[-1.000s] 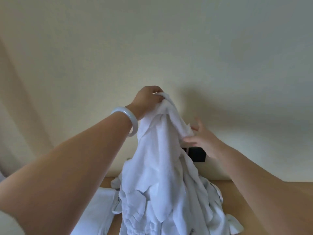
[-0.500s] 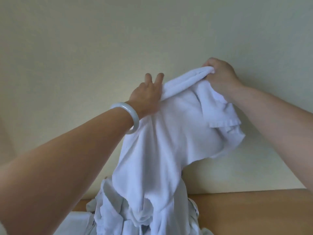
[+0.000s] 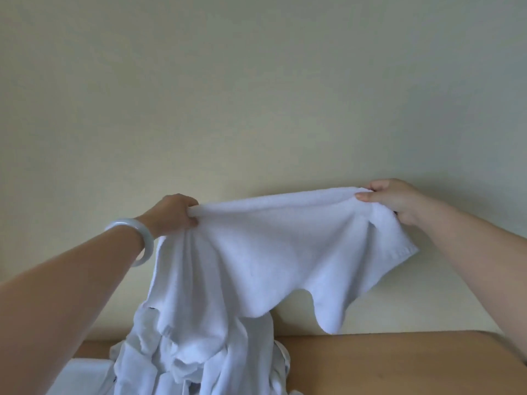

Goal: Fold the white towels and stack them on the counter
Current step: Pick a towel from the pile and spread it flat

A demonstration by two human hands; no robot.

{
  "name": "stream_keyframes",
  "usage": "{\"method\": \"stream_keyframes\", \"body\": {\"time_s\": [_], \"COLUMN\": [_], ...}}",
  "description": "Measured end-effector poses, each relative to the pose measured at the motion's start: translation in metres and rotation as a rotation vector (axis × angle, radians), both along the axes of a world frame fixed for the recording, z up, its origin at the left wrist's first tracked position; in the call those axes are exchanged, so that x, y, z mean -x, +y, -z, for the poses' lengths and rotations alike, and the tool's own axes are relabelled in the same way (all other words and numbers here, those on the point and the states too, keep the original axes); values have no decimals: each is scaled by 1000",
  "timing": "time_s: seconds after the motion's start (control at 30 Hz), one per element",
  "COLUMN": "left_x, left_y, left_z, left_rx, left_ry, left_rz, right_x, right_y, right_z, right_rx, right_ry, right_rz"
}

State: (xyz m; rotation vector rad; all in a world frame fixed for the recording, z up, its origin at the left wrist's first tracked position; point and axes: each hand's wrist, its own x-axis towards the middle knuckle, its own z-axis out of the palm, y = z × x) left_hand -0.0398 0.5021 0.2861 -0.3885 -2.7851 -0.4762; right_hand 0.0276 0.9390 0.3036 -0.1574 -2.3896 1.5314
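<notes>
Cream wall (image 3: 256,95) behind — both hands (image 3: 174,213) grip towel (image 3: 271,252).

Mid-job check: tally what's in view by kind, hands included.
Hands: 2, left hand and right hand
Held towel: 1, gripped at its top edge by both hands
Towel heap: 1; towels within cannot be counted
Flat white cloth, lower left: 1
Bracelet: 1, on the left wrist
Counter: 1
Total: 7

A plain cream wall (image 3: 256,81) is filling most of the view, softly lit, meeting a light-brown wooden worktop (image 3: 399,363) below.
</notes>
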Motion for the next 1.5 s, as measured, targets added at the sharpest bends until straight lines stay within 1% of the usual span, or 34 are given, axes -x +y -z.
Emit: {"method": "stream_keyframes", "body": {"time_s": [0.07, 0.13, 0.17, 0.23, 0.3, 0.37, 0.43, 0.5, 0.57, 0.7, 0.73, 0.8, 0.93, 1.0, 1.07, 1.1, 1.17, 1.2, 1.27, 1.3, 1.33, 1.4, 1.43, 1.5], "left_x": [-1, -5, -7, -12, -19, -26, -32, -40, -47, -58, -59, -69, -115, -139, -153, -157, -163, -167, -173, -176, -179, -183, -183, -182], "left_y": [-7, -10, -10, -8, 1, 17, 42, 71, 103, 156, 165, 184, 217, 225, 227, 228, 233, 236, 240, 241, 243, 244, 245, 247], "left_z": [-2, 1, 1, -1, -5, -4, 5, 22, 43, 107, 125, 152, 195, 209, 221, 228, 238, 239, 241, 241, 240, 239, 239, 235], "left_rx": [61, 99, 94, 51, -16, -81, -122, -245, -432, -901, -989, -1101, -1281, -1366, -1402, -1389, -1313, -1297, -1345, -1397, -1458, -1565, -1604, -1649], "left_ry": [22, 2, -15, -68, -130, -212, -311, -412, -513, -820, -890, -991, -1044, -1039, -1008, -989, -971, -969, -951, -932, -913, -885, -880, -869], "left_rz": [-61, -98, -106, -106, -82, -74, -131, -187, -214, -157, -150, -152, -86, -19, 63, 69, 24, -5, -68, -100, -131, -194, -222, -245], "right_x": [-6, -12, -14, -14, -14, -14, -19, -29, -38, -35, -34, -33, -46, -60, -77, -86, -104, -111, -122, -125, -129, -138, -144, -156], "right_y": [20, 36, 44, 61, 75, 79, 69, 48, 28, 0, -6, -19, -40, -49, -55, -58, -64, -66, -69, -70, -69, -68, -67, -66], "right_z": [3, 9, 11, 16, 20, 30, 44, 58, 78, 136, 150, 178, 223, 238, 245, 247, 246, 245, 244, 243, 242, 240, 238, 234], "right_rx": [-62, -56, -16, 143, 282, 372, 472, 518, 496, 547, 571, 631, 804, 895, 965, 980, 944, 889, 735, 631, 485, 137, 12, -87], "right_ry": [16, 57, 76, 52, -58, -213, -336, -426, -504, -541, -546, -558, -531, -475, -408, -386, -378, -383, -390, -382, -354, -212, -145, -139], "right_rz": [23, 48, 66, 65, 66, 82, 32, -86, -142, -69, -56, -8, -2, -28, -47, -64, -125, -157, -172, -148, -105, -41, -64, -187]}}
